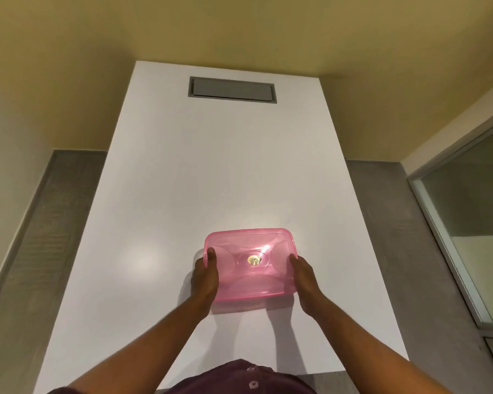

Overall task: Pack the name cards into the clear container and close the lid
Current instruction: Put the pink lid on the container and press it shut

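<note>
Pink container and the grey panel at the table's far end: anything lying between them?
Nothing. In the head view, the white table is bare between the pink container and the grey panel.

Both hands grip a pink translucent container [251, 264] on a white table [211, 166]: left hand [205, 275] on its left side, right hand [305, 280] on its right. A grey panel [232, 90] is set into the table's far end.

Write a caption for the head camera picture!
Both hands, left and right, hold a pink container on a white table.
</note>
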